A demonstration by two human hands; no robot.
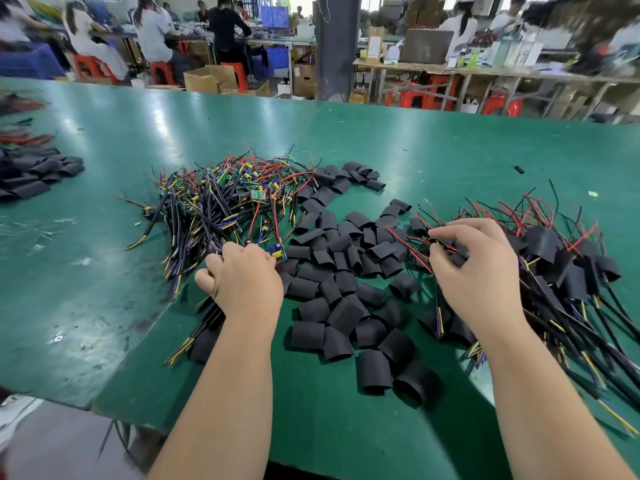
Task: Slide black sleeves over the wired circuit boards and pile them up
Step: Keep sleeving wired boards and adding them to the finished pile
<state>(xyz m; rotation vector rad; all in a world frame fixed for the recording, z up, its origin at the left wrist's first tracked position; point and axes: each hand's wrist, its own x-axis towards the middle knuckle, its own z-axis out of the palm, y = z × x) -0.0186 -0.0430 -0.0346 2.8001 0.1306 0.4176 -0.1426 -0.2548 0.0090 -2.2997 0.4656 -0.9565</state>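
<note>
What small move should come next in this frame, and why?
Probably the right hand should shift left and pick up one loose sleeve. The left hand grips an unsleeved circuit board at the near edge of the wire tangle. The right hand rests over the sleeved pile. Whether it pinches a wire there is unclear.
</note>
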